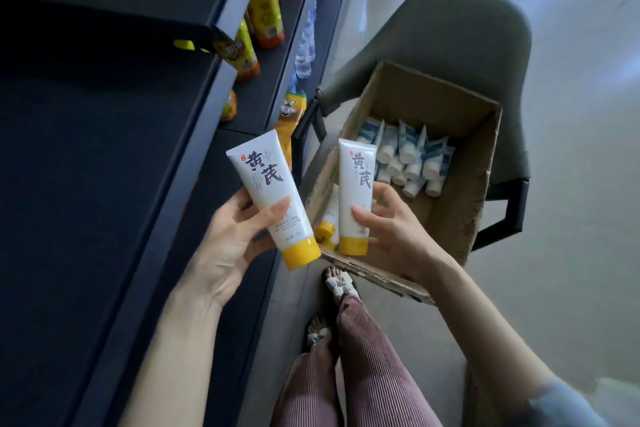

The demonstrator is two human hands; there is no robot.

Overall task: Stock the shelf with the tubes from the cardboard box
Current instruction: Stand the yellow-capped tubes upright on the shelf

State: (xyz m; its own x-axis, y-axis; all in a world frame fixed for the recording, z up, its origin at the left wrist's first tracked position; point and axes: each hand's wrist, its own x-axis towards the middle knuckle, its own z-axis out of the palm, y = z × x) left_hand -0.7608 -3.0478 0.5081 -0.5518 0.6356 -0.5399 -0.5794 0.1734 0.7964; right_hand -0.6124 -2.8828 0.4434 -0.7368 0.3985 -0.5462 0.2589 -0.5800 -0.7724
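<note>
We hold one white plastic tube with a yellow cap [273, 198] in our left hand [225, 246]. It lies across the palm, tilted, with its cap pointing down and to the right. The thumb presses on its front and the other fingers [242, 199] curl around its back, so this hand is closed around the tube. It sits just in front of the edge of the dark blue shelf [114, 149].

Our right hand [394, 236] holds a second white tube with a yellow cap [356, 198]. This one stands almost upright, cap down, over the near corner of the brown cardboard box [460, 204]. The thumb is on its front and the fingers wrap behind it, so this hand is closed on its tube too.

The two tubes are near each other but do not touch.

Inside the box, we see a third tube with a yellow cap [329, 222] lying just behind the one in our right hand. Farther back there is a bunch of small white and blue tubes [408, 156], about a dozen, standing close together. We cannot count them exactly.

The box rests on a grey chair [450, 38]. On the shelves farther away stand yellow snack bags [265, 10] and clear bottles [306, 42].
</note>
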